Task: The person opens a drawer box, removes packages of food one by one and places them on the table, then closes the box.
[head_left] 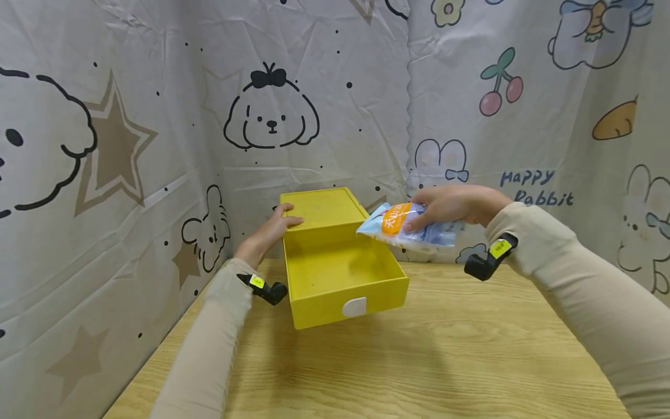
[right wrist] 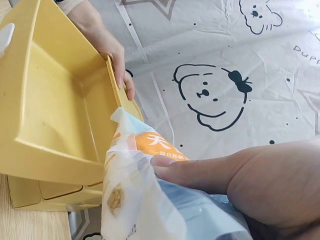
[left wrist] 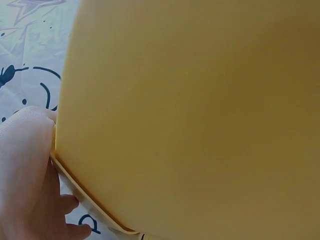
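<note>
A yellow storage box (head_left: pixel 324 209) stands at the back of the table with its upper drawer (head_left: pixel 335 262) pulled out; the drawer's inside looks bare. My left hand (head_left: pixel 269 230) grips the box's left top edge, and its fingers also show at that edge in the right wrist view. A blue and white plastic packet (head_left: pixel 434 233) with an orange label is pinched in my right hand (head_left: pixel 455 203). I hold it above and to the right of the drawer, level with the box top. In the right wrist view, my thumb (right wrist: pixel 195 172) presses on the packet near its label.
A white tab (head_left: pixel 354 306) is fixed on the drawer front. Lower drawers (right wrist: pixel 60 192) sit under it in the right wrist view. Wood-grain table (head_left: pixel 471 349) extends in front, and a patterned cloth (head_left: pixel 340 116) hangs close behind the box and to the left.
</note>
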`<move>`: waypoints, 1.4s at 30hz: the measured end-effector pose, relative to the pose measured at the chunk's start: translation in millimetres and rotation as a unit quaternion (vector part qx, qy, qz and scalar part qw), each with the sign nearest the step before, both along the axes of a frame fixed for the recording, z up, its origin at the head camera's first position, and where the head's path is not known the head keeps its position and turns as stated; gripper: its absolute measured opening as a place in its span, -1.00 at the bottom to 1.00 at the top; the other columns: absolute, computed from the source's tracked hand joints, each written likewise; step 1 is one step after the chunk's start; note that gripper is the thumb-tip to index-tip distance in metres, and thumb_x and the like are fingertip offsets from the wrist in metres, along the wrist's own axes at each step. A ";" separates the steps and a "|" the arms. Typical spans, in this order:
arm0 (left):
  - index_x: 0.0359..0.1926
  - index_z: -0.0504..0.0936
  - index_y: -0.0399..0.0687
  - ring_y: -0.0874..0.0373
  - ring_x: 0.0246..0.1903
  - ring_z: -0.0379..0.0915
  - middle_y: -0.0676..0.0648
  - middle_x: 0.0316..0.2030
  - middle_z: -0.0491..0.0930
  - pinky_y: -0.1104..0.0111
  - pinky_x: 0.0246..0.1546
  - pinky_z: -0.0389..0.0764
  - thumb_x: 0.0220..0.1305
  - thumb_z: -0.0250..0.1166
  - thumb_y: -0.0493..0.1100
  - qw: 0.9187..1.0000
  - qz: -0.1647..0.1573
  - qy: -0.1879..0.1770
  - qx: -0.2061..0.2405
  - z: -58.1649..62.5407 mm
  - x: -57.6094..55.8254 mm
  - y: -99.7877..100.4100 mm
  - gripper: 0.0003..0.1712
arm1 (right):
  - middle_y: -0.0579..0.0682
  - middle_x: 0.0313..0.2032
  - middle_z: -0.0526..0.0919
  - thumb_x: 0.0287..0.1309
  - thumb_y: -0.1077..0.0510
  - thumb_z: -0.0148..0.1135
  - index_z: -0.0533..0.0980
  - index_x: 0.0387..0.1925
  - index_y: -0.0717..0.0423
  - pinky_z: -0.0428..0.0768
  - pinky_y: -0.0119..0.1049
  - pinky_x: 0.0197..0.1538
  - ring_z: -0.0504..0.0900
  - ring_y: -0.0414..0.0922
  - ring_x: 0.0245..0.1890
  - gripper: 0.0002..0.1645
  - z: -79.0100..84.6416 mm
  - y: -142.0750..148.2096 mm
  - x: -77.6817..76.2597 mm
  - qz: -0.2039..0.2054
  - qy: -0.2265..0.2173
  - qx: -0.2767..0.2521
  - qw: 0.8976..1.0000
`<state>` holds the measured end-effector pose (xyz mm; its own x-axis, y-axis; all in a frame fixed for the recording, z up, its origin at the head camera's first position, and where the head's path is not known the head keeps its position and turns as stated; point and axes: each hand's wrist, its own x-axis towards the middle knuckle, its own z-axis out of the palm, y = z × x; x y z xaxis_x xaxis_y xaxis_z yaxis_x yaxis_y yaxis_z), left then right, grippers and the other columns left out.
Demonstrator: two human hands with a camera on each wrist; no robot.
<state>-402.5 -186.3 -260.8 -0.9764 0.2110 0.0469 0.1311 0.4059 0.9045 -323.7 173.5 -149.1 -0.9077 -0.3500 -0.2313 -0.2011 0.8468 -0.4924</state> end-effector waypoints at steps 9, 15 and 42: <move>0.64 -0.13 0.01 -0.13 0.58 -0.35 -0.26 0.61 -0.23 -0.09 0.49 -0.19 0.58 0.05 0.06 1.000 -0.010 0.002 -0.005 1.3 1.1 -0.9 -0.17 | 0.23 0.04 0.55 0.36 -0.16 0.34 0.19 0.47 0.32 0.67 -0.18 -0.16 0.66 0.01 -0.25 -0.05 -2.8 13.9 -7.5 -0.027 -0.012 -0.015 0.999; 0.64 -0.12 0.02 -0.15 0.58 -0.34 -0.27 0.61 -0.20 -0.10 0.49 -0.18 0.57 0.05 0.06 1.000 -0.016 0.001 -0.005 0.6 0.7 -1.5 -0.18 | 0.18 -0.06 0.61 0.36 -0.12 0.36 0.27 0.39 0.36 0.67 -0.18 -0.17 0.66 0.00 -0.27 -0.14 -9.8 21.5 -12.0 -0.037 -0.009 -0.031 0.999; 0.64 -0.10 0.05 -0.15 0.58 -0.32 -0.26 0.61 -0.18 -0.11 0.49 -0.18 0.57 0.05 0.08 1.000 -0.008 -0.002 -0.011 -0.5 0.5 -1.5 -0.18 | 0.19 -0.08 0.57 0.38 -0.06 0.35 0.25 0.36 0.40 0.65 -0.17 -0.18 0.63 -0.02 -0.28 -0.17 -26.6 44.9 -14.9 -0.058 -0.019 -0.071 0.996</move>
